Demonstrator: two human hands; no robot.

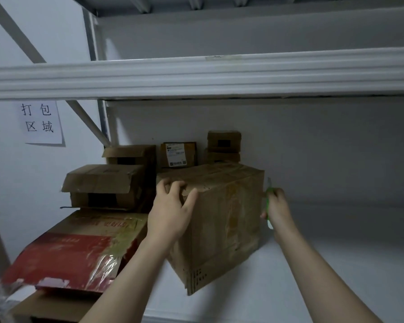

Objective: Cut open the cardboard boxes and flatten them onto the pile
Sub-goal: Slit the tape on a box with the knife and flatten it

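On a grey shelf (pixel 324 264), red flattened carton (pixel 63 255) at left, opened boxes (pixel 100 185) behind it, left hand (pixel 170 210) curled over the top corner of the central cardboard box (pixel 224 220), right hand (pixel 279 210) clamped round a green cutter (pixel 269 197) just beside its right face.

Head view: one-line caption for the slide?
Left hand grips a cardboard box on a shelf; right hand holds a green cutter beside it.
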